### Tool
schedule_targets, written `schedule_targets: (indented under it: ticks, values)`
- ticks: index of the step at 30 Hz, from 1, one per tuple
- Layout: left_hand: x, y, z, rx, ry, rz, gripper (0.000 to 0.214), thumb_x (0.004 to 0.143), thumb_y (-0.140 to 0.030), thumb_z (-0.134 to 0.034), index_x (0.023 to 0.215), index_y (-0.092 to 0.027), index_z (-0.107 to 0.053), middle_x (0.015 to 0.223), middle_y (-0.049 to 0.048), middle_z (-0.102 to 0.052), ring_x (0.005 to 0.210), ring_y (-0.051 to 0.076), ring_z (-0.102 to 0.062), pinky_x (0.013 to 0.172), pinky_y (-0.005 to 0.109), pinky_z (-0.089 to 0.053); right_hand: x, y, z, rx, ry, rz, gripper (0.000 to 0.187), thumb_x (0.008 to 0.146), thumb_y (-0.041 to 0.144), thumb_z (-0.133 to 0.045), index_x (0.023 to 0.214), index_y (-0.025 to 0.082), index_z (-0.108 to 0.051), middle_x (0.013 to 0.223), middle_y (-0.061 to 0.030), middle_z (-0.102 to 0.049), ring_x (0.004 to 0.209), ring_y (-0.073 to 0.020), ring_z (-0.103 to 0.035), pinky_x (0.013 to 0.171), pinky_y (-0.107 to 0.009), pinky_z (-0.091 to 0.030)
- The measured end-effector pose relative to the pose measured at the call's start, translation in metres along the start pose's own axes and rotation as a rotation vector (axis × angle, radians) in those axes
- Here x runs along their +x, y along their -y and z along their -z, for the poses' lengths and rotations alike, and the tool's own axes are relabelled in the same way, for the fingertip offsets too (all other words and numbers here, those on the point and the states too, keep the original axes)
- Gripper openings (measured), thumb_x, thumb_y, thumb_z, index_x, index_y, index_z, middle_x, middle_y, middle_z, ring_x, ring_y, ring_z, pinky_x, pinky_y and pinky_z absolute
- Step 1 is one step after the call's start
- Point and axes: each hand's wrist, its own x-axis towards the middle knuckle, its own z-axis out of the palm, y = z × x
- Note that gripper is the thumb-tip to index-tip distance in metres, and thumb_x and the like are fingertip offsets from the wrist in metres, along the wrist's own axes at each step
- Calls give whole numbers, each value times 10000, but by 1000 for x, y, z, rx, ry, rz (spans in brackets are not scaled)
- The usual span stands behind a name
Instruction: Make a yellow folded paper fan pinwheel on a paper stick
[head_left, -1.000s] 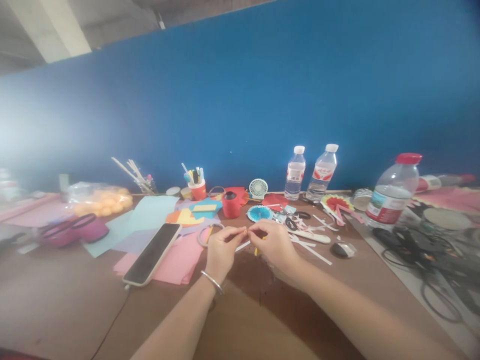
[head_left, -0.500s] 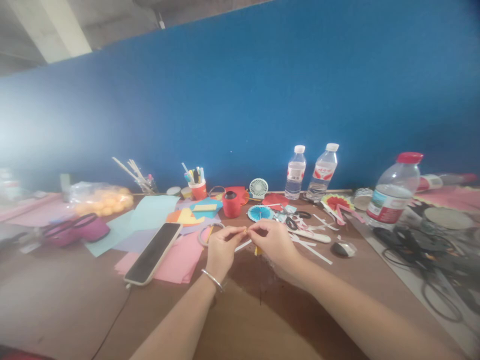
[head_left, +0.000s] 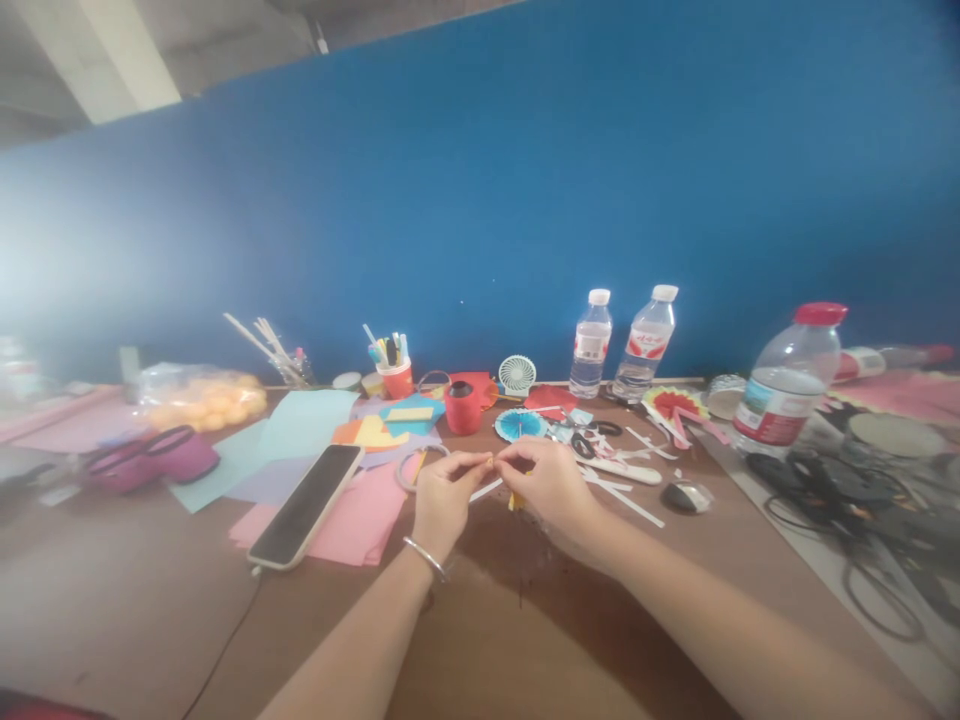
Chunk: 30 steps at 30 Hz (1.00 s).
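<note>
Pinching yellow piece [head_left: 515,501], pens [head_left: 391,350] in red cup [head_left: 397,381]

L hand [head_left: 441,500] & R hand [head_left: 551,490] pinch tiny yellowish bit [head_left: 491,461] btwn fingertips, abv brown desk [head_left: 480,640]; phone [head_left: 307,508] on L, mouse [head_left: 686,497] on R.

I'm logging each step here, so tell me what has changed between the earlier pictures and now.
Nothing has visibly been moved, taken up or let go. The left hand and right hand stay fingertip to fingertip at what looks like a tiny yellowish piece, too small to identify. The phone, red container and blue rosette stay put.
</note>
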Motion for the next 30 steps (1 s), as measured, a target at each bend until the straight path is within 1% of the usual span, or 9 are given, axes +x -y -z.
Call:
schedule_targets:
  ticks: [5,9,14,15,17,19,21,25,30]
  values:
    - [-1,0,-1,17,-16,-14,129,592,-225,-658,694,-147,-677,698,46,-667,674,174,-613,657,285,-503,-1,1,1,-19,5,21,145,674,143,-499,613,197,-619,614,2,-602,584,-126,-529,549,-227,-394]
    - [-2,-1,-1,2,-4,-12,126,592,-223,-659,692,-149,-677,700,45,-670,674,172,-614,656,279,-501,-1,1,0,0,-16,3,143,670,150,-503,612,193,-627,615,-2,-612,592,-131,-539,553,-228,-402]
    - [2,4,-1,-38,-46,11,165,595,-233,-661,731,-140,-666,682,39,-672,639,161,-618,671,293,-499,1,1,-2,171,41,-220,155,694,219,-492,666,177,-638,557,0,-615,486,-126,-539,461,-216,-406]
    - [2,5,-1,-50,-55,5,168,599,-231,-659,739,-138,-663,678,38,-672,632,158,-617,667,290,-498,1,1,-2,193,49,-243,159,696,226,-491,671,175,-639,563,-2,-620,489,-128,-544,462,-217,-411]
    - [4,7,-1,-62,-68,-12,160,611,-225,-650,744,-137,-657,671,36,-670,629,153,-616,653,280,-496,1,2,-2,195,35,-199,155,696,218,-494,678,180,-644,620,-10,-637,560,-138,-568,525,-227,-434]
    - [4,7,-1,-51,-76,-27,143,620,-217,-642,739,-138,-655,662,32,-667,625,149,-614,638,269,-494,0,2,-2,156,-2,-96,149,694,197,-496,681,192,-644,670,-13,-641,637,-146,-577,601,-240,-441]
    - [3,6,0,-17,-69,-35,125,620,-207,-641,724,-140,-656,654,29,-664,620,145,-612,633,258,-493,-1,2,-2,102,-29,-28,147,695,183,-492,671,198,-637,663,-11,-630,643,-144,-568,617,-244,-435]
    - [1,3,0,21,-43,-39,101,615,-198,-643,699,-144,-659,663,27,-665,622,143,-613,646,252,-494,-2,2,-2,40,-30,-10,141,696,186,-491,652,196,-625,634,-8,-614,601,-135,-549,578,-234,-421]
    - [0,4,0,18,-49,-24,109,610,-206,-646,697,-144,-662,684,30,-667,640,149,-616,648,256,-500,-2,3,-1,19,-24,8,121,681,172,-499,644,191,-613,618,-5,-600,586,-128,-531,562,-223,-413]
